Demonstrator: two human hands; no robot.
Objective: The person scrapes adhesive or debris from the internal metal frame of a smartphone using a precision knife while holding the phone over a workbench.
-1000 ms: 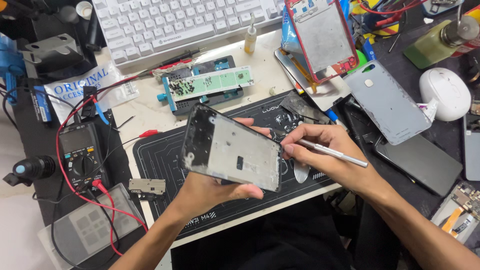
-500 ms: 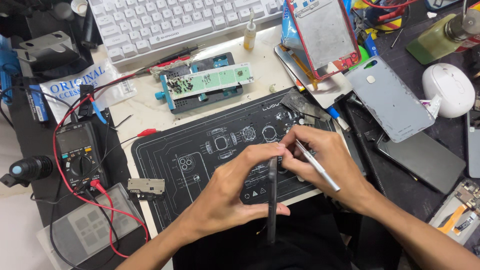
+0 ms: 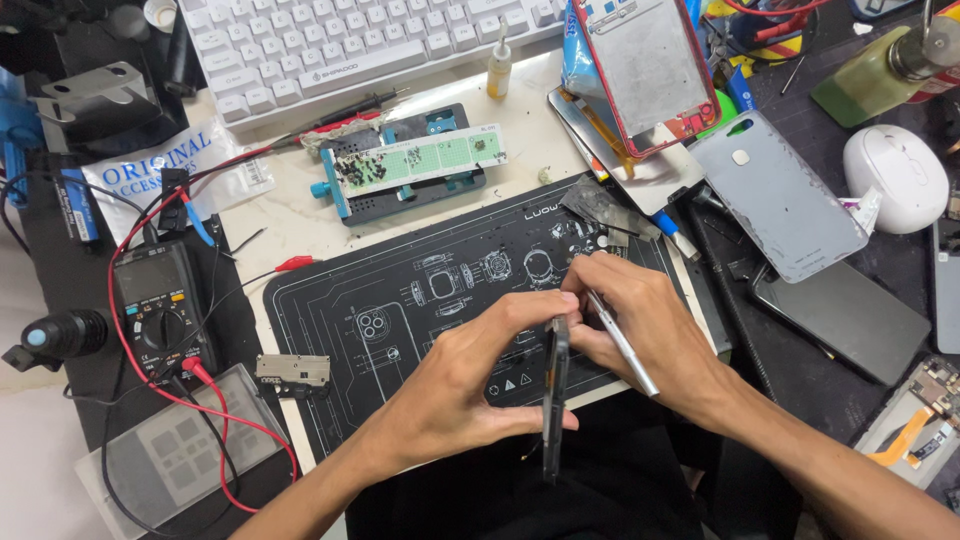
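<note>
Slippage is the likeliest trouble: the thin dark phone frame (image 3: 555, 395) is held edge-on over the near edge of the black printed work mat (image 3: 330, 350), pinched only along its sides by the left hand (image 3: 470, 385), whose fingers are curled closed around it, so a loosened pinch could let it drop into the lap. The slim silver metal tool (image 3: 622, 343) is gripped pen-fashion by the right hand (image 3: 640, 325), closed tight on it, tip at the frame's far end; a slip there could scratch or bend the frame. Seen on edge, the frame appears narrow, dark and rigid; its faces cannot be made out.
</note>
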